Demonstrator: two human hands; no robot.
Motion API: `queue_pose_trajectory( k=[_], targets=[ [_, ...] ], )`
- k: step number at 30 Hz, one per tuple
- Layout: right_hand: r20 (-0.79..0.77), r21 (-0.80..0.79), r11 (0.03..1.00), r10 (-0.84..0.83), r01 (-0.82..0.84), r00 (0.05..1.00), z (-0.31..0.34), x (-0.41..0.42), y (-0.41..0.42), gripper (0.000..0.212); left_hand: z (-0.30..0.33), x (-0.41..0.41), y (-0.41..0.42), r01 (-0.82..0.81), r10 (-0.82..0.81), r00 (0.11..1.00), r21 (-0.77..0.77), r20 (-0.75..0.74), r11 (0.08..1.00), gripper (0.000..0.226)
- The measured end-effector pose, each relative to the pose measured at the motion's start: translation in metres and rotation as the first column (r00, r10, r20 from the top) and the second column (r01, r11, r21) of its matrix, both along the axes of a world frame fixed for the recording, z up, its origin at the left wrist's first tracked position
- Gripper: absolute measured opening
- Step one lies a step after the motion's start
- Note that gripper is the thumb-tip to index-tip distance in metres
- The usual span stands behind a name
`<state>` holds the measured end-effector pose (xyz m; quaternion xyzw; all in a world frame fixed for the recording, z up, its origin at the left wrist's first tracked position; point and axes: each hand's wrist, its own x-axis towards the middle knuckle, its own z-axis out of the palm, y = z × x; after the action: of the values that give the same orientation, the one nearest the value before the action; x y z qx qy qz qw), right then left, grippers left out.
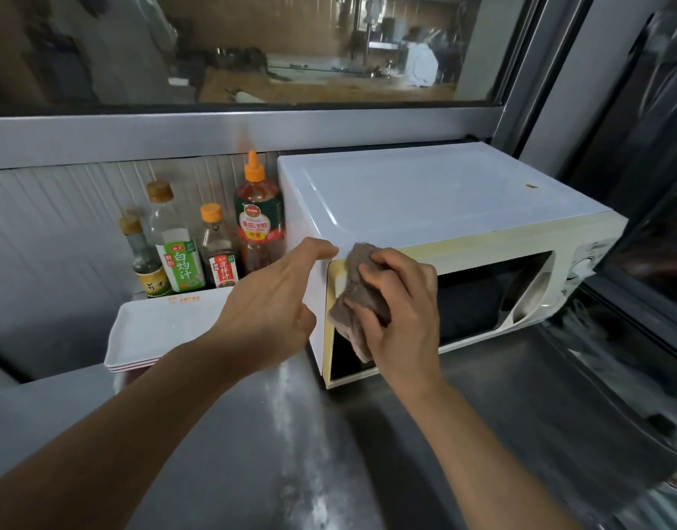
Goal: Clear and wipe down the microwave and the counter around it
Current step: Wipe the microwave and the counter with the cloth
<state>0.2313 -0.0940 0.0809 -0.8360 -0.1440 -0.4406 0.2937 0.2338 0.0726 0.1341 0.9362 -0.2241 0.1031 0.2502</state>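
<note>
**Cloth on the microwave's front corner**

Both forearms reach in from the bottom edge across the steel surface [275,434]. At the end of them, the right hand [400,311] has its grip closed around a bunched brown cloth [354,300], pressing it against the yellowed left front edge of the microwave [424,193]. The left hand [275,296] holds nothing; its fingers are loosely spread and rest at the microwave's upper left corner, apparently steadying it.

The microwave sits at the right end of the surface, against a window frame, its white top bare. Whether its door is open or shut is hard to tell past the hands.

A firm push on that corner could slide the microwave back or sideways, since only a light hand braces it. Four sauce bottles [218,246] stand just beside its left wall, the tall orange-capped one nearly touching it; a sideways shift, or the left elbow swinging out, could knock them over. A stack of white trays [157,330] lies in front of the bottles, near the left arm, and could be nudged too.

Streaks and dull smears show on the steel, so by my judgement it is not yet wiped. Behind runs a ribbed metal wall, and above it a wide window looks into another kitchen area.
</note>
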Motion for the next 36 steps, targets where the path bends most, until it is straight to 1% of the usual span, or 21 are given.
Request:
queue_pose_trajectory(
  k=[3, 5, 7, 8, 10, 16, 20, 24, 29, 31, 34, 36],
  targets=[
    [-0.006, 0.003, 1.0, -0.026, 0.026, 1.0, 0.0, 0.005, -0.024, 0.022, 0.008, 0.002, -0.007, -0.024, 0.019, 0.995, 0.042, 0.101, 0.999, 0.052],
    [-0.016, -0.003, 0.999, -0.05, 0.05, 0.999, -0.001, 0.009, -0.041, 0.026, 0.012, 0.003, -0.014, -0.043, 0.027, 0.98, 0.076, 0.196, 0.996, 0.041],
    [-0.014, -0.016, 0.998, -0.066, 0.066, 0.998, -0.001, 0.014, -0.057, 0.028, 0.014, 0.005, -0.024, -0.067, 0.02, 0.958, 0.156, 0.284, 0.986, 0.03],
    [-0.012, -0.024, 0.997, -0.069, 0.069, 0.998, -0.001, 0.016, -0.065, 0.029, 0.015, 0.007, -0.03, -0.079, 0.017, 0.952, 0.193, 0.306, 0.978, 0.028],
    [-0.011, -0.042, 0.997, -0.072, 0.072, 0.997, -0.001, 0.02, -0.082, 0.031, 0.015, 0.009, -0.044, -0.075, 0.001, 0.954, 0.235, 0.301, 0.969, 0.032],
    [-0.032, -0.087, 0.99, -0.113, 0.11, 0.993, 0.004, 0.031, -0.145, 0.036, 0.014, 0.012, -0.105, 0.007, -0.076, 0.963, 0.257, 0.258, 0.966, 0.041],
    [-0.063, -0.087, 0.99, -0.118, 0.112, 0.991, 0.009, 0.038, -0.192, 0.033, 0.015, 0.021, -0.151, 0.04, -0.113, 0.965, 0.289, 0.238, 0.957, 0.048],
    [-0.066, -0.076, 0.989, -0.129, 0.124, 0.99, 0.012, 0.046, -0.236, 0.031, 0.013, 0.033, -0.198, 0.076, -0.137, 0.969, 0.277, 0.208, 0.958, 0.051],
    [-0.066, -0.107, 0.986, -0.135, 0.128, 0.989, 0.015, 0.055, -0.27, 0.03, 0.011, 0.044, -0.246, 0.083, -0.155, 0.965, 0.315, 0.211, 0.946, 0.054],
    [-0.09, -0.082, 0.986, -0.153, 0.146, 0.984, 0.016, 0.057, -0.286, 0.03, 0.012, 0.047, -0.258, 0.079, -0.161, 0.962, 0.337, 0.221, 0.938, 0.054],
    [-0.117, 0.005, 0.98, -0.197, 0.199, 0.973, 0.02, 0.06, -0.32, 0.031, 0.013, 0.052, -0.273, 0.07, -0.161, 0.958, 0.349, 0.238, 0.934, 0.052],
    [-0.127, 0.021, 0.977, -0.209, 0.214, 0.97, 0.023, 0.063, -0.342, 0.03, 0.012, 0.054, -0.282, 0.065, -0.158, 0.958, 0.354, 0.24, 0.933, 0.052]
  ],
)
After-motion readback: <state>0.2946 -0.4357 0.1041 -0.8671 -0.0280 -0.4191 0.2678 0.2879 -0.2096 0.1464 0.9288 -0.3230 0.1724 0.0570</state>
